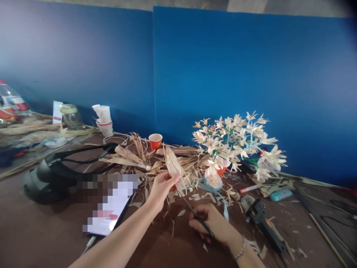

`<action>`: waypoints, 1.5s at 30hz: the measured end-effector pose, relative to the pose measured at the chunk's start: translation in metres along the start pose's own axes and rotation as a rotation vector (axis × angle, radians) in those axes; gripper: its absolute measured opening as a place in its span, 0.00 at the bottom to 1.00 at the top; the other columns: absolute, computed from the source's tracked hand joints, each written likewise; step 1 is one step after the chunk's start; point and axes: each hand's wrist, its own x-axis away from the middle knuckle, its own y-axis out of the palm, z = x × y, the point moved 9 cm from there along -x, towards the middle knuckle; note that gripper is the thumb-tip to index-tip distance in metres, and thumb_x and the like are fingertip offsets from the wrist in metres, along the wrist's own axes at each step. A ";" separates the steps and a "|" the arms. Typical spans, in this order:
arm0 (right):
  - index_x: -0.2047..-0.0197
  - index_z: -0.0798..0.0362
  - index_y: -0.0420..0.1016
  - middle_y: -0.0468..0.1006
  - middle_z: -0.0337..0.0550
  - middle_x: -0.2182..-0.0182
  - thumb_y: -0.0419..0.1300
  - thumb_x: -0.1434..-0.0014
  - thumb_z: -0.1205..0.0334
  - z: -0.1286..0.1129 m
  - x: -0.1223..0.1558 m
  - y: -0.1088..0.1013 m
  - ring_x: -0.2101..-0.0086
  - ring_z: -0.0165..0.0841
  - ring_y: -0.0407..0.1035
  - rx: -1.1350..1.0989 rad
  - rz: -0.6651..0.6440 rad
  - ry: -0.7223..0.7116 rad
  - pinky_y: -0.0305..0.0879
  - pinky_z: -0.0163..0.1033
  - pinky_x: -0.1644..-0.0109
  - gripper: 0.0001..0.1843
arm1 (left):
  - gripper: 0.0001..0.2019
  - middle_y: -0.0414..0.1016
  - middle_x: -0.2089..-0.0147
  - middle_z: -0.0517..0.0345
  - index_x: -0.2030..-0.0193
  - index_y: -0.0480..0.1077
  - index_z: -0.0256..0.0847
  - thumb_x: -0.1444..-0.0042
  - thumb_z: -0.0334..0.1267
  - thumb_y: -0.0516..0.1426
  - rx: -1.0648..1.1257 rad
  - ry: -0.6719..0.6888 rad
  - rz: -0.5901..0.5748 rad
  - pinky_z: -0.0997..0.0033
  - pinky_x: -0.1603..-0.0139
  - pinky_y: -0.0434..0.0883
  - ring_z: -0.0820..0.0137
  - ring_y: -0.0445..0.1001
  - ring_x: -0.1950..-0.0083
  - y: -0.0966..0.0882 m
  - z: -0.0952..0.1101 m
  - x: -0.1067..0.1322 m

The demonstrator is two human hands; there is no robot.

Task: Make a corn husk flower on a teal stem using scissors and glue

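My left hand (pixel 162 187) pinches a pale dried corn husk (pixel 173 162), held upright between thumb and fingers over the table. In my right hand (pixel 210 222), which wears a bracelet at the wrist, are dark scissors (pixel 195 214). Their thin blades point up and left, with the tip close to the lower end of the husk. Whether the blades touch the husk I cannot tell. Behind my hands lies a heap of dried husks (pixel 131 158) with cut scraps (pixel 195 184) around it. To the right stands a bunch of cream husk flowers (pixel 234 137) on green stems.
A lit phone (pixel 111 208) lies beside my left forearm, near a black headset (pixel 47 178). A black glue gun (pixel 264 223) rests at the right, below a turquoise object (pixel 281 195). An orange paper cup (pixel 155 141) stands before the blue partition (pixel 223 67).
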 end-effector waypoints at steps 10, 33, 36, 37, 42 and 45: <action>0.73 0.55 0.67 0.63 0.29 0.87 0.60 0.53 0.56 -0.001 -0.001 0.001 0.89 0.20 0.54 -0.005 -0.009 -0.020 0.48 0.25 0.89 0.11 | 0.14 0.71 0.78 0.60 0.75 0.73 0.35 0.61 0.46 0.64 -0.007 -0.029 -0.005 0.76 0.77 0.64 0.74 0.68 0.78 0.002 -0.004 0.001; 0.75 0.56 0.68 0.61 0.30 0.87 0.62 0.54 0.58 -0.009 0.000 -0.004 0.87 0.19 0.50 0.055 0.015 -0.063 0.44 0.26 0.85 0.11 | 0.13 0.70 0.78 0.60 0.75 0.73 0.34 0.60 0.44 0.64 0.020 0.007 0.008 0.80 0.77 0.63 0.77 0.66 0.77 0.000 -0.002 0.001; 0.74 0.57 0.69 0.61 0.30 0.87 0.62 0.53 0.58 -0.007 0.000 -0.005 0.87 0.19 0.50 0.063 0.024 -0.055 0.44 0.26 0.86 0.10 | 0.13 0.69 0.79 0.60 0.76 0.73 0.34 0.60 0.43 0.64 0.028 0.015 0.002 0.80 0.78 0.63 0.77 0.65 0.78 0.001 -0.002 0.001; 0.74 0.57 0.69 0.61 0.30 0.87 0.62 0.53 0.57 -0.007 0.000 -0.005 0.87 0.19 0.50 0.065 0.026 -0.059 0.44 0.26 0.86 0.11 | 0.13 0.69 0.79 0.60 0.76 0.73 0.34 0.60 0.43 0.64 0.030 0.016 0.005 0.80 0.78 0.63 0.77 0.65 0.78 0.000 -0.002 0.001; 0.76 0.57 0.69 0.61 0.30 0.88 0.62 0.54 0.58 -0.006 -0.002 -0.007 0.87 0.19 0.50 0.069 0.039 -0.068 0.44 0.26 0.85 0.10 | 0.12 0.70 0.79 0.60 0.76 0.73 0.34 0.61 0.43 0.65 0.057 0.008 0.030 0.80 0.78 0.64 0.77 0.66 0.78 -0.001 -0.001 0.001; 0.75 0.56 0.68 0.60 0.29 0.88 0.62 0.54 0.58 -0.003 -0.003 -0.007 0.88 0.19 0.50 0.038 0.037 -0.062 0.44 0.26 0.87 0.10 | 0.12 0.71 0.78 0.60 0.75 0.73 0.34 0.61 0.43 0.65 0.077 -0.007 0.041 0.80 0.78 0.65 0.77 0.67 0.77 -0.002 -0.003 0.001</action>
